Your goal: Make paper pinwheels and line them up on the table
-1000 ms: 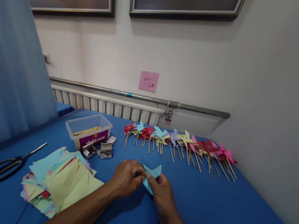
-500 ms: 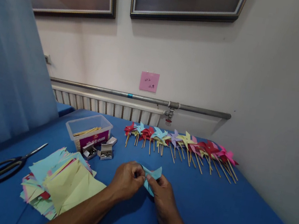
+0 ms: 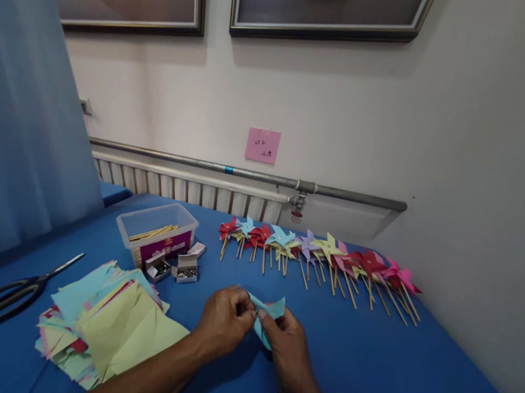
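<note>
blue paper point(image 3: 272, 309) pinched between left grip point(image 3: 225, 319) and right grip point(image 3: 288, 344), half-folded probably. pinwheels point(image 3: 324, 251) already laid out beyond, stack point(image 3: 112, 326) leftward not yet used.

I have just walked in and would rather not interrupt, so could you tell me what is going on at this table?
A person holds a folded light blue paper between the fingers of the left hand and the right hand, just above the blue table. To their left lie a stack of coloured paper and black scissors, with a clear box of sticks and two small open boxes behind. Finished paper pinwheels lie in a row at the far side.
</note>
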`<action>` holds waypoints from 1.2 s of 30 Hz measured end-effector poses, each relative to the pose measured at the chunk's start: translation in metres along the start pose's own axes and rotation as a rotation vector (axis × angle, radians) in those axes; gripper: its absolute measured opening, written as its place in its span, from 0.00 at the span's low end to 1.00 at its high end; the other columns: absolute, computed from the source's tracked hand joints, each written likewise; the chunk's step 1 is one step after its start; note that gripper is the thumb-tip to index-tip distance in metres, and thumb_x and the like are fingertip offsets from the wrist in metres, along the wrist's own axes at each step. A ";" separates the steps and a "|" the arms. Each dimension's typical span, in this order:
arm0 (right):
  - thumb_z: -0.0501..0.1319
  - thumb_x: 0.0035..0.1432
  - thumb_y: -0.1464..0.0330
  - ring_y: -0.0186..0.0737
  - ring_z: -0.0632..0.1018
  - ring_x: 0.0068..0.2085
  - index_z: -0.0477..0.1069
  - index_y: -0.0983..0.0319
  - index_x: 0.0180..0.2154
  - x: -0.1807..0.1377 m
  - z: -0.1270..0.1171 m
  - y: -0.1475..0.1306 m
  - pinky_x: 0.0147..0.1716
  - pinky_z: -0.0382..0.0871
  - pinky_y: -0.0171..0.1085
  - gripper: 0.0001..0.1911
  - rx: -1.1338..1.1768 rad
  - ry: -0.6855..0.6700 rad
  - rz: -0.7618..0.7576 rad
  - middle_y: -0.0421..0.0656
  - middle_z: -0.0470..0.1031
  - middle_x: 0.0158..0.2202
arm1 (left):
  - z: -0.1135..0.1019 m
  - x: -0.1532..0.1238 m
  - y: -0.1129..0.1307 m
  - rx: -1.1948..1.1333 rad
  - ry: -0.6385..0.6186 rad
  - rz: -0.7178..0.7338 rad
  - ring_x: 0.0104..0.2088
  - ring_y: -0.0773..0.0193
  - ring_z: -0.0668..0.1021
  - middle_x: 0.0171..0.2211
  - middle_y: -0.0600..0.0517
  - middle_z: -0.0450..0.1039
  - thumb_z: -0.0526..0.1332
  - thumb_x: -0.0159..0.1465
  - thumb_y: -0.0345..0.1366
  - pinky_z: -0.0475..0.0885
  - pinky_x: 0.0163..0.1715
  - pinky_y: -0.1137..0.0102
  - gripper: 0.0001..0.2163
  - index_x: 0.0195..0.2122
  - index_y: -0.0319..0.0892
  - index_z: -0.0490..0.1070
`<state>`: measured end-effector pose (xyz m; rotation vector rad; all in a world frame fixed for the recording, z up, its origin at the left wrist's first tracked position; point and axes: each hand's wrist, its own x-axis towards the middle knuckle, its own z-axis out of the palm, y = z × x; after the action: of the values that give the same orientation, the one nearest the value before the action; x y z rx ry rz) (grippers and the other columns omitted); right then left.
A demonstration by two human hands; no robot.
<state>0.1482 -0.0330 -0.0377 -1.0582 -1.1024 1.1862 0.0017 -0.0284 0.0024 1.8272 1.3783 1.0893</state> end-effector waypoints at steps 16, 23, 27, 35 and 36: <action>0.70 0.46 0.53 0.43 0.74 0.30 0.76 0.60 0.31 -0.002 0.002 -0.008 0.31 0.66 0.37 0.18 -0.084 -0.013 -0.027 0.40 0.76 0.27 | 0.003 0.003 -0.007 -0.015 -0.011 -0.070 0.26 0.68 0.69 0.22 0.56 0.68 0.59 0.53 0.30 0.60 0.26 0.74 0.04 0.22 0.41 0.69; 0.68 0.48 0.54 0.41 0.73 0.30 0.75 0.61 0.30 -0.005 0.004 -0.017 0.31 0.66 0.36 0.17 -0.145 0.010 -0.062 0.41 0.76 0.27 | 0.006 0.003 -0.007 0.001 -0.001 -0.126 0.24 0.68 0.69 0.22 0.57 0.69 0.61 0.54 0.33 0.59 0.25 0.73 0.05 0.22 0.41 0.69; 0.70 0.45 0.52 0.43 0.75 0.31 0.76 0.62 0.33 0.000 -0.001 -0.010 0.32 0.67 0.37 0.21 -0.101 0.043 -0.020 0.42 0.79 0.29 | 0.004 0.002 -0.003 0.045 0.036 -0.193 0.23 0.68 0.69 0.20 0.57 0.67 0.64 0.54 0.39 0.58 0.24 0.72 0.09 0.22 0.42 0.66; 0.73 0.42 0.53 0.46 0.78 0.32 0.76 0.62 0.36 0.005 -0.003 0.002 0.35 0.70 0.40 0.24 0.031 0.007 0.046 0.43 0.79 0.29 | 0.005 0.008 -0.008 -0.277 -0.026 -0.240 0.23 0.70 0.67 0.21 0.58 0.67 0.66 0.51 0.35 0.61 0.24 0.74 0.07 0.27 0.41 0.69; 0.73 0.43 0.53 0.46 0.78 0.32 0.76 0.62 0.36 0.004 -0.003 0.002 0.35 0.70 0.40 0.23 0.028 0.000 0.042 0.43 0.80 0.29 | 0.007 0.009 -0.009 -0.340 -0.039 -0.236 0.22 0.71 0.67 0.20 0.58 0.66 0.66 0.50 0.35 0.60 0.24 0.74 0.07 0.26 0.40 0.68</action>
<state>0.1508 -0.0285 -0.0394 -1.0638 -1.0652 1.2321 0.0044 -0.0175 -0.0065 1.3987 1.2593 1.0814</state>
